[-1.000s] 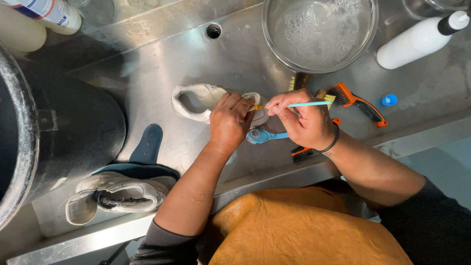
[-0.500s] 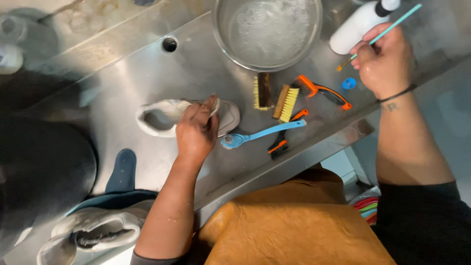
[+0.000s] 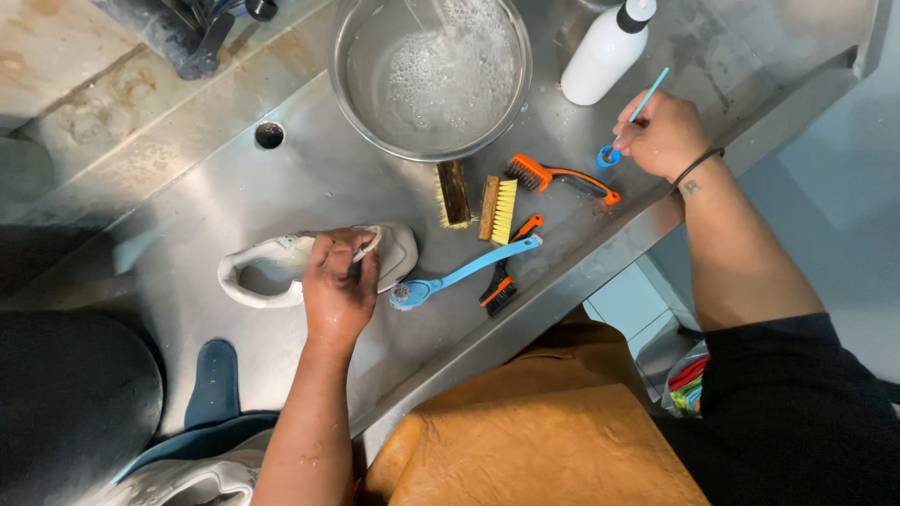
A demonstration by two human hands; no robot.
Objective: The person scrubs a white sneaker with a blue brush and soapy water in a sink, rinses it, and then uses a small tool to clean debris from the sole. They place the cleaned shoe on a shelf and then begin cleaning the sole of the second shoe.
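Observation:
My left hand (image 3: 339, 281) grips a white sneaker (image 3: 272, 267) that lies on its side on the steel counter (image 3: 187, 206). My right hand (image 3: 662, 136) is out at the right, holding a thin light-blue brush (image 3: 647, 96) by its handle. The brush tip points down into a small blue cap (image 3: 607, 156) on the counter. A white squeeze bottle (image 3: 607, 52) stands just left of that hand.
A steel bowl of soapy water (image 3: 431, 70) sits at the back. Several brushes lie between my hands: a long blue one (image 3: 464, 274), orange ones (image 3: 561, 176), wooden ones (image 3: 498, 208). A drain hole (image 3: 269, 135), a dark insole (image 3: 212, 382), another sneaker (image 3: 187, 483) are at left.
My right hand left the sneaker and carried the thin blue brush right, then lowered its tip to the small blue cap. My left hand stayed on the sneaker.

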